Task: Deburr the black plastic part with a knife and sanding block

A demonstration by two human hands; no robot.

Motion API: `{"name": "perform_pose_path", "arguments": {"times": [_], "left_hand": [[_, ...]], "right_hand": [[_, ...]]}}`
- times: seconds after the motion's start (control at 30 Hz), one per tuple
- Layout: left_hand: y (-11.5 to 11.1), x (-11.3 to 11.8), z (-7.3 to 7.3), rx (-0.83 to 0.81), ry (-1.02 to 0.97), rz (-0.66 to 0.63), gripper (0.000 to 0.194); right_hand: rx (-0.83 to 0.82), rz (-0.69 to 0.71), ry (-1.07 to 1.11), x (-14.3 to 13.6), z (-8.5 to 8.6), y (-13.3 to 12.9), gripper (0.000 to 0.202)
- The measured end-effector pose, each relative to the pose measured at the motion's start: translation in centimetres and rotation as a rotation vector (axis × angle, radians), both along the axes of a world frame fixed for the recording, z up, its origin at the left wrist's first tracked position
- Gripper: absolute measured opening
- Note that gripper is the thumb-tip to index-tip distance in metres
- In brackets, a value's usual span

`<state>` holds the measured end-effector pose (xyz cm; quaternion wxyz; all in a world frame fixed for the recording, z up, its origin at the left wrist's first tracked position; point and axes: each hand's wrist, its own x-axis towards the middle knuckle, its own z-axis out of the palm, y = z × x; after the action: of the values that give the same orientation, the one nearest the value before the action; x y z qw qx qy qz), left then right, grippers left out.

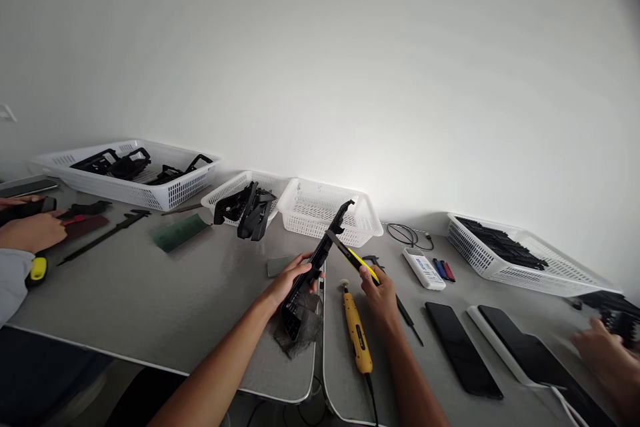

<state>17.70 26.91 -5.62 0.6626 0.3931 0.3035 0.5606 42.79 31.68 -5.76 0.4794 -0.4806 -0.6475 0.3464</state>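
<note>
A long black plastic part (316, 260) is tilted upward in my left hand (295, 280), whose fingers are wrapped around its middle. My right hand (379, 287) grips a yellow utility knife (357, 263), and its blade end meets the upper half of the black part. Below the part's lower end lies a dark, crumpled mesh-like piece (305, 327) on the grey table (225, 307). A yellow rotary tool (357, 330) with a cable lies just left of my right forearm.
White baskets (165, 197) line the wall, several holding black parts. Phones (463, 350), a white box (424, 269), a caliper (107, 235) and a green sheet (181, 232) lie about. Other people's hands (35, 230) work at both sides. A gap splits the tables.
</note>
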Motion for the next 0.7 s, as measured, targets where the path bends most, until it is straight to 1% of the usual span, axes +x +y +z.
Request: {"name": "perform_pose_path", "arguments": {"times": [0.1, 0.17, 0.23, 0.4, 0.47, 0.53, 0.6, 0.7], "left_hand": [[0.4, -0.1, -0.5, 0.004, 0.001, 0.019, 0.057], [0.5, -0.2, -0.5, 0.006, 0.005, 0.018, 0.058], [0.3, -0.1, -0.3, 0.008, 0.010, 0.013, 0.058], [-0.3, 0.2, 0.4, 0.024, 0.026, 0.028, 0.047], [-0.4, 0.2, 0.6, 0.032, 0.011, 0.045, 0.048], [-0.3, 0.2, 0.6, 0.020, -0.030, 0.058, 0.053], [-0.1, 0.1, 0.4, -0.006, -0.075, 0.070, 0.059], [0.3, -0.1, 0.2, -0.030, -0.114, 0.081, 0.063]], "right_hand": [[-0.028, 0.131, -0.034, -0.5, 0.3, -0.4, 0.056], [-0.037, 0.211, -0.049, -0.8, 0.6, -0.6, 0.056], [-0.033, 0.245, -0.063, -1.0, 0.7, -0.7, 0.055], [-0.001, 0.272, -0.101, -0.8, 0.6, -0.6, 0.052], [-0.008, 0.286, -0.107, -0.8, 0.6, -0.6, 0.052], [-0.015, 0.284, -0.108, -0.8, 0.6, -0.6, 0.053], [-0.010, 0.249, -0.105, -0.9, 0.6, -0.6, 0.055], [0.031, 0.130, -0.082, -0.8, 0.5, -0.4, 0.056]]}}
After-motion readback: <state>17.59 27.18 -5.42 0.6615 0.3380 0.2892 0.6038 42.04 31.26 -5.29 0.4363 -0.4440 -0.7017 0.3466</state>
